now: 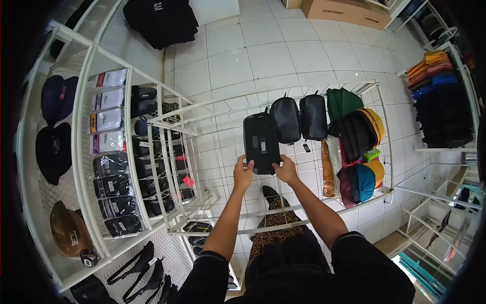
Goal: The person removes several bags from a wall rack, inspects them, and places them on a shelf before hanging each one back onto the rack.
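Note:
A flat black zippered bag with a small pale label lies at the wire rack, its far end beside the other bags. My left hand pinches the bag's near left corner, thumb on top. At the near right corner, my right hand grips the same bag between thumb and fingers. Just right of it are a black pouch and another black pouch, the latter with a dangling tag. The undersides of both hands' fingers are partly hidden.
Several caps in black, green, yellow and blue fill the rack's right end. Shelves on the left hold packaged goods and hats. Folded clothes are stacked at right. A cardboard box sits on the tiled floor.

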`<state>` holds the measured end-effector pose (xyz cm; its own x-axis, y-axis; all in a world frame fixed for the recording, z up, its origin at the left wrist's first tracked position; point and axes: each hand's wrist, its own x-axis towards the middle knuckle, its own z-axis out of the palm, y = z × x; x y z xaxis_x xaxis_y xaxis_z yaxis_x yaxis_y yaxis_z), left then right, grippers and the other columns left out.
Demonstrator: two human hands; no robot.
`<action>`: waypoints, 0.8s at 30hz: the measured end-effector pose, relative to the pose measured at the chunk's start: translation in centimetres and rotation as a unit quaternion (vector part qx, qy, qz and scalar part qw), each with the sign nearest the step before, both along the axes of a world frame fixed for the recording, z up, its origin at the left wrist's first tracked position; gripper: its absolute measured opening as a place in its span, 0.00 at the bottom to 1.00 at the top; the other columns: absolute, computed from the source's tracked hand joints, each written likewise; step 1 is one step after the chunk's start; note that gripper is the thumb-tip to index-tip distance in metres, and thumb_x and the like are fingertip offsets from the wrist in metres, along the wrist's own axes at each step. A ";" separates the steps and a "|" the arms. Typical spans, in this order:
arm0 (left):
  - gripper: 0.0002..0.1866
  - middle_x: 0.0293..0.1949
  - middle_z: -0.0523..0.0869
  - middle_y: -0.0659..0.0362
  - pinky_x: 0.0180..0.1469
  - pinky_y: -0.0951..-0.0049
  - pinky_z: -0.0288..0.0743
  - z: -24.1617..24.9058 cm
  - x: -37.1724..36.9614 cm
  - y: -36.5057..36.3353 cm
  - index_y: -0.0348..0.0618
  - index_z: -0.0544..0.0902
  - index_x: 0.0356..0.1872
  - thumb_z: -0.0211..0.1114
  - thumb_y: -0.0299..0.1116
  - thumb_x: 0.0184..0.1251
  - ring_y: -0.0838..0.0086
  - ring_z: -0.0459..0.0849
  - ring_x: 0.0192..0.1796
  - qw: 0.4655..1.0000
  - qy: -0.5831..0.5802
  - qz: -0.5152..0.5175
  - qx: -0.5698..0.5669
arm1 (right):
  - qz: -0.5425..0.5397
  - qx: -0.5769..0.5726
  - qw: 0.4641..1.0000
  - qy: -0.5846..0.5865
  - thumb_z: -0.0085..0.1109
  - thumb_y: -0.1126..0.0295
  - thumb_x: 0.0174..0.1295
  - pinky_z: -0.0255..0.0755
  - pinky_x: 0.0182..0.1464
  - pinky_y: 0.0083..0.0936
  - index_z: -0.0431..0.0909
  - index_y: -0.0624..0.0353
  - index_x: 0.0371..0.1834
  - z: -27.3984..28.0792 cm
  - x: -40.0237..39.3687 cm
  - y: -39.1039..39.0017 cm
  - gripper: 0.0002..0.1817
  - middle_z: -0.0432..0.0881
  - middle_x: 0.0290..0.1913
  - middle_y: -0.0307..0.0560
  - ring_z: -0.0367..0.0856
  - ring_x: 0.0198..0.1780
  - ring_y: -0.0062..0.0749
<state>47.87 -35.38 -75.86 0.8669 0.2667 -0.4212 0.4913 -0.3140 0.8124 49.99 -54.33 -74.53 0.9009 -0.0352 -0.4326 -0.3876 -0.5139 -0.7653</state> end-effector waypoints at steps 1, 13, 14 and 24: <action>0.20 0.33 0.83 0.58 0.35 0.73 0.78 -0.8 0.4 0.1 0.45 0.74 0.63 0.64 0.37 0.73 0.75 0.84 0.32 1.000 0.010 -0.008 -0.004 | -0.007 0.002 1.000 -0.001 0.67 0.70 0.57 0.75 0.58 0.39 0.81 0.66 0.50 -1.1 0.2 0.0 0.18 0.85 0.49 0.62 0.84 0.53 0.54; 0.17 0.36 0.83 0.57 0.33 0.68 0.80 -8.4 4.4 0.7 0.50 0.75 0.61 0.62 0.31 0.73 0.71 0.84 0.34 0.994 0.096 0.003 0.042 | -0.034 -0.032 0.999 0.011 0.67 0.71 0.57 0.74 0.60 0.43 0.77 0.67 0.59 -7.7 3.6 2.0 0.25 0.80 0.56 0.66 0.80 0.57 0.60; 0.17 0.38 0.84 0.54 0.40 0.64 0.78 -8.4 4.5 0.8 0.49 0.76 0.60 0.63 0.31 0.72 0.65 0.85 0.38 0.994 0.101 0.019 0.047 | -0.039 -0.052 0.998 -0.008 0.67 0.71 0.58 0.74 0.61 0.42 0.77 0.67 0.60 -7.4 3.7 2.5 0.26 0.78 0.57 0.66 0.79 0.59 0.59; 0.20 0.36 0.85 0.58 0.24 0.73 0.78 -11.4 8.2 1.5 0.48 0.75 0.64 0.61 0.28 0.73 0.75 0.85 0.30 0.996 -0.013 -0.024 0.085 | -0.052 -0.043 0.997 -0.042 0.68 0.70 0.58 0.74 0.60 0.43 0.79 0.62 0.56 -11.2 7.2 1.7 0.22 0.83 0.52 0.65 0.82 0.56 0.59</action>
<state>56.11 -33.89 -87.28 0.8902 0.2910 -0.3506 0.4522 -0.4704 0.7578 57.22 -52.58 -85.77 0.9233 -0.1645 -0.3470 -0.3788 -0.5395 -0.7520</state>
